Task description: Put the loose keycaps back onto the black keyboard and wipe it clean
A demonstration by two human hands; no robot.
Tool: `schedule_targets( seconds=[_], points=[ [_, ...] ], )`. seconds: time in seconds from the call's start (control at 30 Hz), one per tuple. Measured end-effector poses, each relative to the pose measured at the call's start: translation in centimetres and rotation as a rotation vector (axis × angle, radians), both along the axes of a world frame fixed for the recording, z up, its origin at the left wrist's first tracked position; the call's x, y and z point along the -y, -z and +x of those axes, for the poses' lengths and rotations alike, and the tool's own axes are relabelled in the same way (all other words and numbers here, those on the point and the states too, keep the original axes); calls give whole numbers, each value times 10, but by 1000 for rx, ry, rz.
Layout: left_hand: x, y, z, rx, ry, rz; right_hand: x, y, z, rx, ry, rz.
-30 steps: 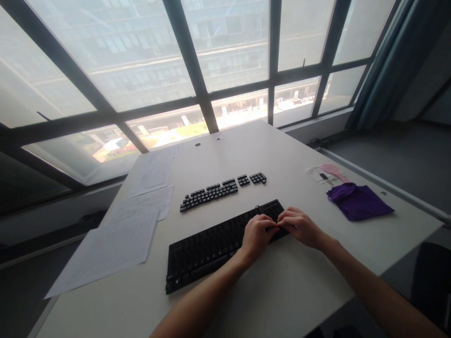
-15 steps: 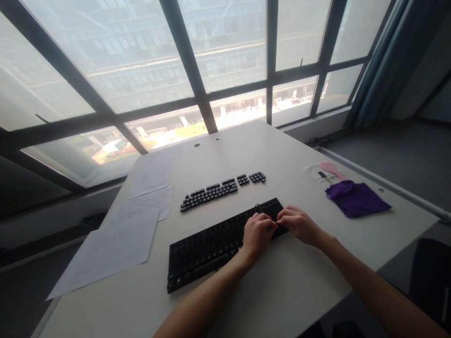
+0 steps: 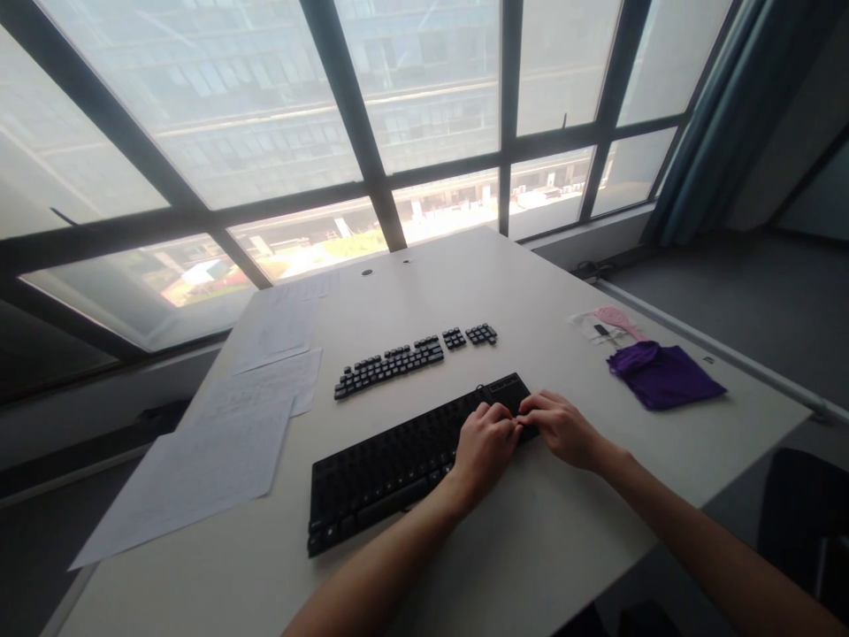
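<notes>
A black keyboard [image 3: 391,464] lies slantwise on the white table [image 3: 544,540] in front of me. My left hand [image 3: 485,445] and my right hand [image 3: 561,428] rest together on its right end, fingers curled and fingertips meeting. What the fingers pinch there is hidden. Behind the keyboard, several loose black keycaps [image 3: 391,364] are laid out in rows in the shape of a keyboard.
Sheets of white paper [image 3: 218,442] lie along the table's left side. A purple cloth [image 3: 663,375] and a pink tool on a clear bag [image 3: 614,323] sit at the right edge. Large windows stand behind the table, and a dark chair [image 3: 802,522] is at lower right.
Both hands stay on the keyboard's right end with only slight finger movement. The view has shifted a little.
</notes>
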State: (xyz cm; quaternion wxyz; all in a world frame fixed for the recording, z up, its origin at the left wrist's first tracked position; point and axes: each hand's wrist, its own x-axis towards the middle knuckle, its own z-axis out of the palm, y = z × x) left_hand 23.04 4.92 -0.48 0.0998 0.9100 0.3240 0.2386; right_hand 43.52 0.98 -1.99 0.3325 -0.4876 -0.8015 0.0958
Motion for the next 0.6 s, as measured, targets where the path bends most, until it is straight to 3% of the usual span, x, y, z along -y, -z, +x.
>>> schedule_targets(
  seconds=[0.27,0.37,0.5,0.6],
  points=[
    [1,5,1,-43,0,58,3,6,-1,6,38,10],
    [2,5,1,-17,-6,43,-8,3,-1,-22,68,40],
    [3,5,1,-8,-38,42,-55,-12,-2,-113,261,94],
    [4,7,0,-13,-38,55,-107,-23,-7,-17,475,-60]
  ],
)
